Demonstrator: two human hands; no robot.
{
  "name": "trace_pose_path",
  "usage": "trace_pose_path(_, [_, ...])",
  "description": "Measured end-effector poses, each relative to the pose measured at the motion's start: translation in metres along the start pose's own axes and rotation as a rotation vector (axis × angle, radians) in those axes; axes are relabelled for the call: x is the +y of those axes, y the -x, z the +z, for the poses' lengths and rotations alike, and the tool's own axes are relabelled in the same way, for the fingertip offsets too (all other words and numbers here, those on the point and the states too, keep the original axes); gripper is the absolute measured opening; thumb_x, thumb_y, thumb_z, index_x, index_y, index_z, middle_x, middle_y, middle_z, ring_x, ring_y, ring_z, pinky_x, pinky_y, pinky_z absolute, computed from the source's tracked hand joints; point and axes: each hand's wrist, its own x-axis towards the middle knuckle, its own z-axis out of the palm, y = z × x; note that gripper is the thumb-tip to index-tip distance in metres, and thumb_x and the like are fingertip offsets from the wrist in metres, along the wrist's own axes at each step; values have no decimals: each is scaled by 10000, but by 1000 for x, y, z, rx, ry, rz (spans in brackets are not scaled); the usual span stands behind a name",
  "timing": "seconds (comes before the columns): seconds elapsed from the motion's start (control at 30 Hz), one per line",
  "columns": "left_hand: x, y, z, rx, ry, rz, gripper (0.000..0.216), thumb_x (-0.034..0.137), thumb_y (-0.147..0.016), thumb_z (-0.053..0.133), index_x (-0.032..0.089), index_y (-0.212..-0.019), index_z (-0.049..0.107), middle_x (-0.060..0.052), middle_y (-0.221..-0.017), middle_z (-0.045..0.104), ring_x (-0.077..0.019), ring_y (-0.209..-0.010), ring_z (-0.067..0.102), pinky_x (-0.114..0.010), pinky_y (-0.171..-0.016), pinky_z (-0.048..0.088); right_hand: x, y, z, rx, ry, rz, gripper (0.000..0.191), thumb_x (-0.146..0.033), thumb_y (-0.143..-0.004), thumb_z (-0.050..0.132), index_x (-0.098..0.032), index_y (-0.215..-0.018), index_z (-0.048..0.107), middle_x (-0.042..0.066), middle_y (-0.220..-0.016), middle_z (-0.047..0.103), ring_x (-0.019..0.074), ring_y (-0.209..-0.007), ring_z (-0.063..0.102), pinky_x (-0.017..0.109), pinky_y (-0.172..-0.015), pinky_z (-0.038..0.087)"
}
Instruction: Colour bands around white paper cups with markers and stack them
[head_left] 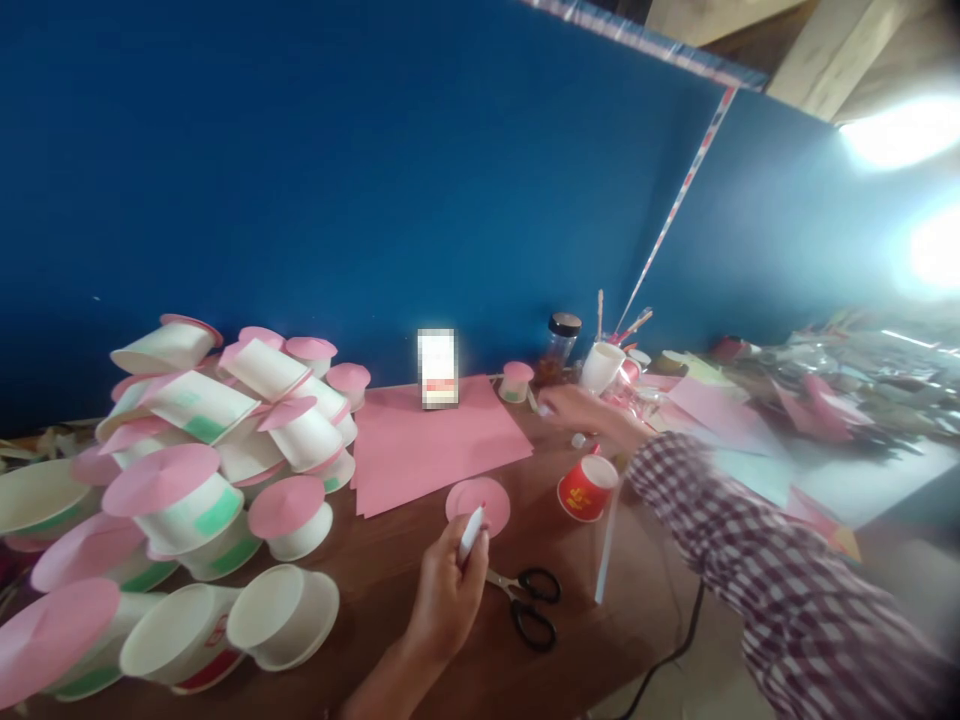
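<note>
Cups point(307, 530) at left already wear pink tops point(161, 485), two open cups point(180, 630) at lower left seemingly lack them, the left hand point(450, 590) grasps a white marker point(471, 535) near loose discs point(495, 500) at lower centre, and the right hand point(574, 412)'s grip, right of centre, is unclear.

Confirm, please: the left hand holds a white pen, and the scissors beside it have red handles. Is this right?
Not quite: in the head view, the scissors are black-handled, not red. The left hand does hold a white pen.
</note>
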Motion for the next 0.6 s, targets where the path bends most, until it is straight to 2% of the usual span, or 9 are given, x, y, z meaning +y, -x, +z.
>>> trace_pose_path(0.1, [-1,-2,-1,27,93,-63,250,346,-835,511,154,-936,636,-19,-703,602,-149,-652,557,-244,-597,444,3,8,-9,137,-280,-17,236,-238,-892,440,-151,-1098,515,75,-1007,640,153,-835,628,233,-678,480])
trace_pose_path(0.2, [-1,-4,-3,57,150,-76,235,340,-819,547,153,-893,667,-27,-720,619,-153,-693,575,-247,-636,461,-12,31,0,302,-1165,6,207,-273,-884,471,-164,-1053,518,64,-1000,634,135,-803,636,255,-705,519])
trace_pose_path(0.27, [1,-4,-5,104,158,-13,203,313,-812,566,160,-887,677,-29,-759,623,-144,-712,572,-245,-663,465,-33,52,17,247,-1594,34,167,-277,-839,569,-178,-974,562,41,-957,649,117,-800,638,241,-746,523])
trace_pose_path(0.3, [2,-4,-6,132,153,19,196,298,-808,574,165,-907,678,-26,-767,619,-139,-715,569,-244,-668,466,-46,63,27,160,-1763,59,164,-267,-818,610,-179,-952,578,36,-941,657,117,-820,641,241,-774,522])
trace_pose_path(0.33, [3,-3,-6,160,144,42,201,286,-804,581,172,-939,677,-21,-762,611,-135,-712,566,-242,-668,468,-60,73,38,161,-1922,114,147,-258,-788,649,-183,-900,590,17,-883,663,108,-795,646,229,-773,524])
trace_pose_path(0.4, [4,-2,-6,208,117,66,222,272,-796,595,183,-984,672,-16,-769,603,-132,-726,572,-241,-677,475,-88,91,60,109,-2147,217,140,-228,-734,709,-179,-803,598,-12,-783,657,90,-722,646,202,-741,528])
trace_pose_path(0.47, [4,-2,-5,242,104,79,182,269,-790,603,180,-929,682,-27,-820,611,-138,-766,588,-247,-696,485,-115,103,80,37,-2289,271,165,-224,-706,737,-165,-800,615,2,-798,669,94,-704,649,199,-723,534])
trace_pose_path(0.53, [5,-3,-4,271,124,81,148,279,-782,612,164,-842,686,-44,-871,621,-151,-802,604,-259,-712,497,-135,109,95,19,-2370,282,179,-253,-704,738,-162,-804,620,23,-814,681,119,-756,658,226,-765,534])
trace_pose_path(0.6, [5,-4,-4,286,181,21,178,301,-766,631,156,-855,679,-52,-879,645,-166,-806,625,-276,-722,511,-149,111,107,-1,-2342,281,183,-327,-729,712,-193,-818,626,16,-820,694,133,-788,660,250,-778,535])
